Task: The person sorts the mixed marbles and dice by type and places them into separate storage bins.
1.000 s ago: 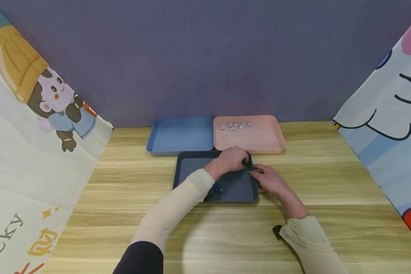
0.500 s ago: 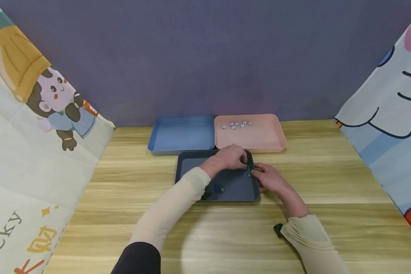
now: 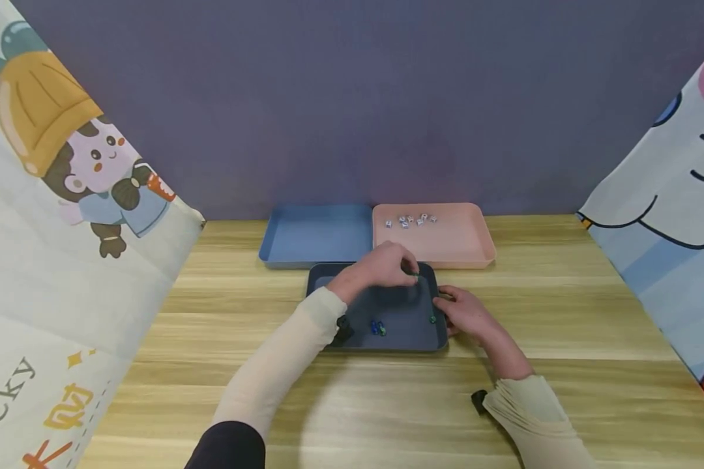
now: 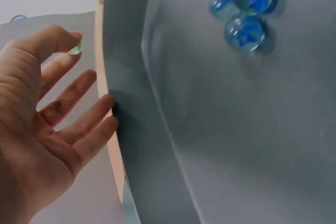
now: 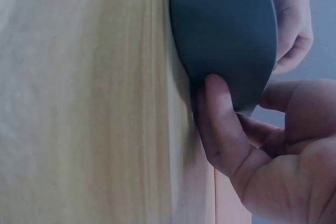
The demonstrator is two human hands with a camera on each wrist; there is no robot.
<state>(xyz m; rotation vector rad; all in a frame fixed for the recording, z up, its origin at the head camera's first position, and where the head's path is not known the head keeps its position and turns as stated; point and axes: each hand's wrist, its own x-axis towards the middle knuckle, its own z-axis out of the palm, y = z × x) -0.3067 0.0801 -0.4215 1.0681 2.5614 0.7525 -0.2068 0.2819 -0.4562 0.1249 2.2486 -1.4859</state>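
Note:
My left hand is over the far right part of a dark grey tray. Its thumb and index finger pinch a small green marble, while the other fingers are spread near the tray's far rim. At the tray's right side, my right hand grips the wall, with fingers on the outside and the thumb by the rim. Another green marble lies inside near that wall. Toward the tray's front sits a cluster of blue marbles with a green one touching it.
Behind the dark tray stand a blue tray and a pink tray side by side. Several white dice lie in the pink one. A dark wall rises behind them, with printed cloths on both sides.
My left hand has lifted slightly and drawn back left from the right wall, pinching a green marble. The other green marble has rolled nearer the tray's front. My right hand stays on the wall.

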